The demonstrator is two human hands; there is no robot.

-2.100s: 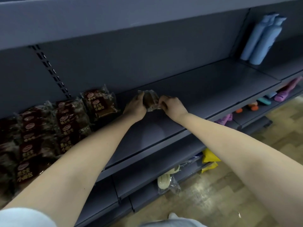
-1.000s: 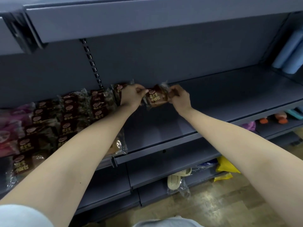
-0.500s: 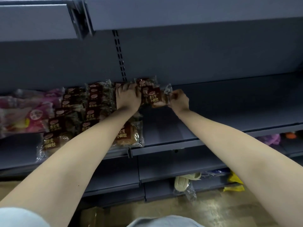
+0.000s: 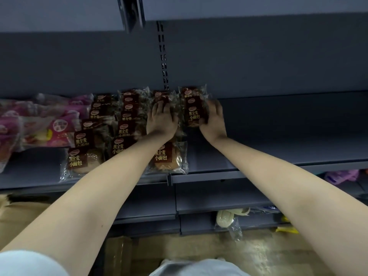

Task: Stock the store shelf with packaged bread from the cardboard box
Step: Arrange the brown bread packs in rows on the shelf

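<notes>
On shelf (image 4: 278, 152), bread pack (image 4: 194, 113) within right fingers (image 4: 216, 108)

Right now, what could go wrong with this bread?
The front packet lies at the shelf edge, beside the left arm; pulling back might knock it off. The left hand presses on the packets and may squash the bread. The end packet in the right hand may slide when released.

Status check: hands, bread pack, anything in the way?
Left hand flat on stocked packs. Right hand grips bread pack at the row's right end, on the shelf. No obstruction seen.
</notes>
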